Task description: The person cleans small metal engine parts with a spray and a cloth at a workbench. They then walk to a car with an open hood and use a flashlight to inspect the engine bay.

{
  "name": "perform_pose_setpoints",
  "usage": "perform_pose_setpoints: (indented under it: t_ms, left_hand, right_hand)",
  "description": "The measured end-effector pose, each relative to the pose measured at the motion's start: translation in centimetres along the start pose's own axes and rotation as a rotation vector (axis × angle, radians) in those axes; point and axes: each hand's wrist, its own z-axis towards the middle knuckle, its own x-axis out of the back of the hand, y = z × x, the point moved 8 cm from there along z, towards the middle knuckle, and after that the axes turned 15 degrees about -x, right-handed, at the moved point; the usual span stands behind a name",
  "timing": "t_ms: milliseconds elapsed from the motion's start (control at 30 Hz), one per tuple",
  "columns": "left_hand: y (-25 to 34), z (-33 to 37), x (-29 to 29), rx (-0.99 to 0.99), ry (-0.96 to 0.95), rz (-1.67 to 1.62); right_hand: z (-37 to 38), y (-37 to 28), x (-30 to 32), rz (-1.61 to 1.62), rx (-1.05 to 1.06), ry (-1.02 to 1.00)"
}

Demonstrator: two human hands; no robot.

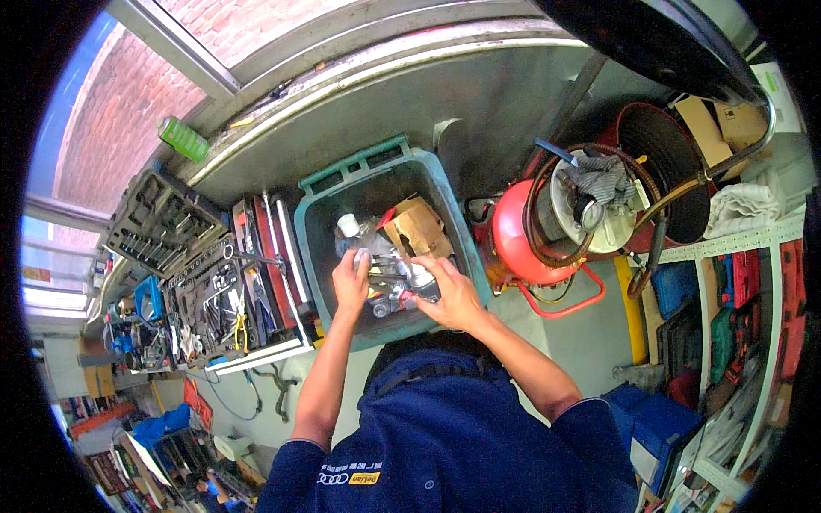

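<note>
Both my hands are over a large green bin (305,248) that has a ridged handle on its far side. My left hand (349,286) is closed, its fingertips pinched at the left of a small dark and silvery thing (389,278). My right hand (453,295) curls in from the other side, thumb below and fingers above, at the right end of that thing. Its kind is too blurred to make out. Inside the bin, just beyond my hands, lie an open brown cardboard box (419,229), a white cup-like piece (348,225) and crumpled clear plastic.
On the left, an open socket set case (162,218) and yellow-handled pliers (240,323) lie on a workbench. A red tank (517,231) with a hose stands right of the bin, a dark red drum (654,145) behind it. A green bottle (183,139) rests by the window.
</note>
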Motion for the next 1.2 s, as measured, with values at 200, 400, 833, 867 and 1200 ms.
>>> perform_pose_setpoints:
  t_ms: [200, 400, 833, 867, 1200]
  left_hand:
    - [-0.8, -0.4, 0.4, 0.004, 0.005, -0.001]
    - [-0.2, -0.2, 0.9, 0.004, 0.065, 0.032]
    - [-0.6, -0.5, 0.2, -0.057, 0.042, 0.046]
    - [-0.8, -0.8, 0.1, -0.006, 0.039, -0.01]
    - [-3.4, -1.1, -0.4, 0.101, 0.026, -0.16]
  right_hand:
    - [-0.5, 1.3, -0.4, -0.014, -0.013, 0.001]
    - [-2.0, 0.1, -0.5, -0.036, -0.046, -0.069]
    - [-1.3, -2.3, -1.1, 0.042, 0.025, -0.055]
    - [-0.8, -1.0, -1.4, 0.026, 0.014, -0.016]
    - [-0.1, -0.1, -1.3, 0.034, 0.02, 0.045]
